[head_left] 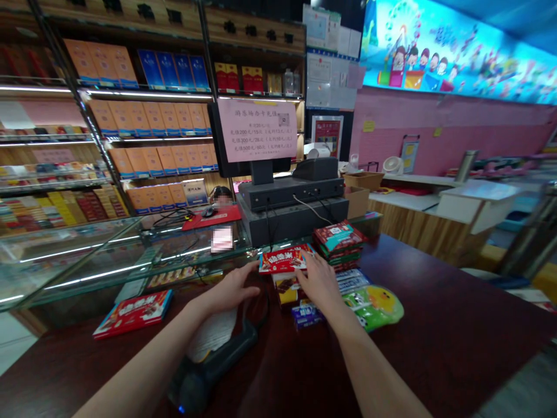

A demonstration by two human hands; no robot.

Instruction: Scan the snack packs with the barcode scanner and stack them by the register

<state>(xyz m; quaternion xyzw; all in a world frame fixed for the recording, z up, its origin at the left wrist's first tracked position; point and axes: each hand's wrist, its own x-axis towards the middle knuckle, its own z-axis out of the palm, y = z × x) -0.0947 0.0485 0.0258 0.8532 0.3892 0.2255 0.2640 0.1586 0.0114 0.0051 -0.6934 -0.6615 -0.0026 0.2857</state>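
A flat red snack pack [285, 259] with white lettering is held just above the dark counter [439, 342], between both hands. My left hand [232, 288] touches its left edge with fingers stretched out. My right hand [319, 280] has its fingers closed on the pack's right edge. Under and beside the hands lie a yellow-and-brown pack [287, 290], a purple bar [307, 315], a striped blue-white pack [353, 280] and a green bag with a yellow chick [376, 306]. A stack of red and green packs [339, 242] stands just behind.
A second red pack [134, 312] lies at the counter's left. A black handheld scanner [213, 363] rests near my left forearm. Behind stand a register with monitor [285, 197], a glass display case [87, 255] and shelves of boxed goods [148, 133].
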